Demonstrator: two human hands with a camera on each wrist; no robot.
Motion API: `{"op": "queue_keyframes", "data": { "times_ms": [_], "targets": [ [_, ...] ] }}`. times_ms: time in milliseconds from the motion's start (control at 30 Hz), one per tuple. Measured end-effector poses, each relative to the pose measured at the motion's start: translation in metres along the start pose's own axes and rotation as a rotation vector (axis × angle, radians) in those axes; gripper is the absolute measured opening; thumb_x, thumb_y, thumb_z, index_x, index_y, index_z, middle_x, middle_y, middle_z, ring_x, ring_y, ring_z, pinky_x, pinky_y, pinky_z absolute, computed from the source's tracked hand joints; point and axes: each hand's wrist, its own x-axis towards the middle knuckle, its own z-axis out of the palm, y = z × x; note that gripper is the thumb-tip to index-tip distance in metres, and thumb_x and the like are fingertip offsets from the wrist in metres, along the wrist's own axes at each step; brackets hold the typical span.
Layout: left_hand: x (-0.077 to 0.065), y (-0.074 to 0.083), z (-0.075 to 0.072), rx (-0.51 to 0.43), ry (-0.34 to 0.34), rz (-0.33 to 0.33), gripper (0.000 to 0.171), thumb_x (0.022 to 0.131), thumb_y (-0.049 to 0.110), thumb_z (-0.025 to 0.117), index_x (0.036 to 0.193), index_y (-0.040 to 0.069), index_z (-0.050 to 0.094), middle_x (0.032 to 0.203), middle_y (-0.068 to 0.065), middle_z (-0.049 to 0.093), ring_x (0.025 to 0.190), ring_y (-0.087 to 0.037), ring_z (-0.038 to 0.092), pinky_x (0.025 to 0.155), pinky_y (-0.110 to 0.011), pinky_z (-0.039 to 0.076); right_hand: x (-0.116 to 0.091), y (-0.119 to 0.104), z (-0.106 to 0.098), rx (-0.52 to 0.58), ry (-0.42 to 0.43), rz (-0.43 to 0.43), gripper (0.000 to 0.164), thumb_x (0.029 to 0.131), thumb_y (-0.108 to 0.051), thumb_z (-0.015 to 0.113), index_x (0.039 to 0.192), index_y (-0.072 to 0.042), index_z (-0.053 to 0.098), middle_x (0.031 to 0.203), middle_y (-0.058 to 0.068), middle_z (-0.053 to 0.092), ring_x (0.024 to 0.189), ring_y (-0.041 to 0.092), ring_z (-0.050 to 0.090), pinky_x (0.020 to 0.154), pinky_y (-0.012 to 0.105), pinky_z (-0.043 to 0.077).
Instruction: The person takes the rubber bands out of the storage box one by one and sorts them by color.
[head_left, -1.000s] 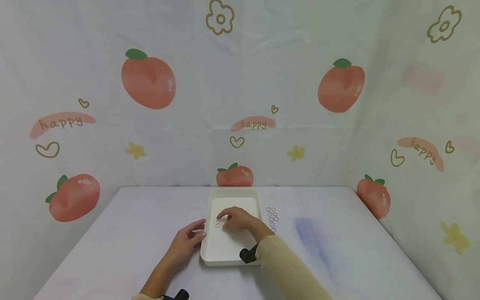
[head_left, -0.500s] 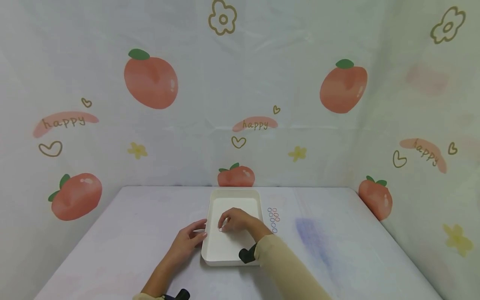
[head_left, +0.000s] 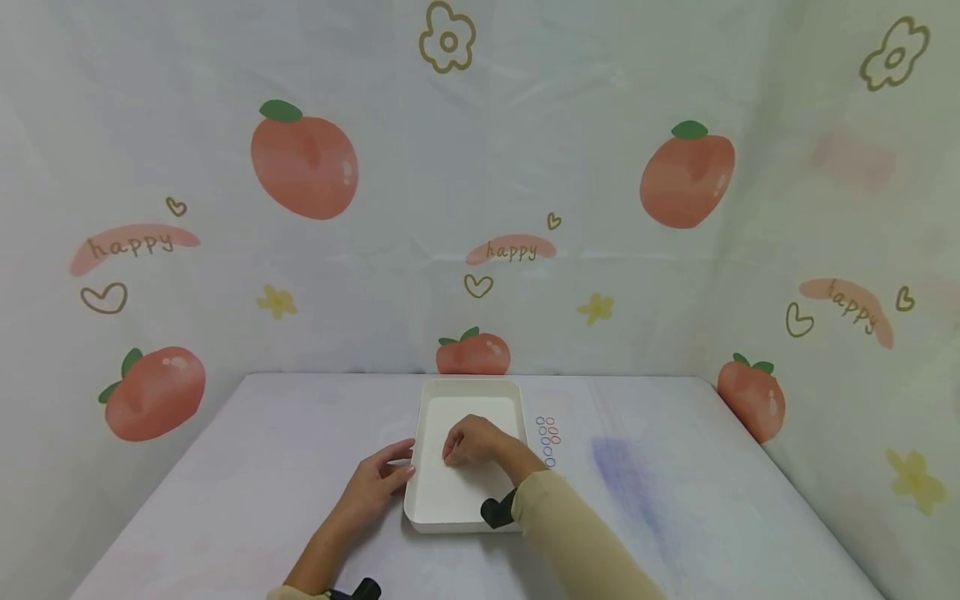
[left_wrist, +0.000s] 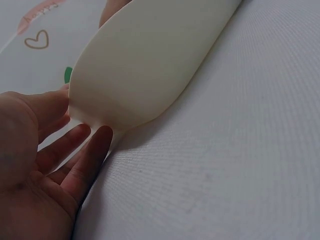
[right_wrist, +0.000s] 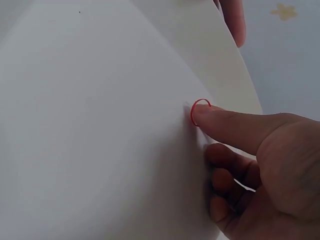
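Observation:
A thin red ring shows at the thumb tip of my right hand, which pinches it low over the floor of the white tray. In the right wrist view, the other fingers of this hand are curled near the tray floor. My left hand rests its fingertips against the tray's left side. Its fingers are loosely spread along the outer wall in the left wrist view. The ring is hidden or too small to make out in the head view.
Several blue rings and red rings lie in a cluster on the table, just right of the tray. A patterned cloth wall stands behind the table, and another closes the right side.
A red ring lay on the tray floor a second ago. My right hand has closed its thumb and fingers on it and shifted slightly right. The left hand stays at the tray.

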Motion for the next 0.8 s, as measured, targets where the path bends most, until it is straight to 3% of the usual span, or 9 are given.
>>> {"op": "queue_keyframes", "data": {
  "times_ms": [800],
  "targets": [
    [-0.0002, -0.0027, -0.0013, -0.017, -0.014, 0.032, 0.047, 0.092, 0.007, 0.065, 0.136, -0.003, 0.052, 0.124, -0.021, 0.060, 0.103, -0.030, 0.065, 0.080, -0.035, 0.056, -0.0027, 0.0051, -0.0050, 0.055, 0.063, 0.030, 0.012, 0.083, -0.011, 0.076, 0.072, -0.013, 0.074, 0.064, -0.005, 0.063, 0.062, 0.010, 0.052, 0.056, 0.022, 0.043]
  ]
}}
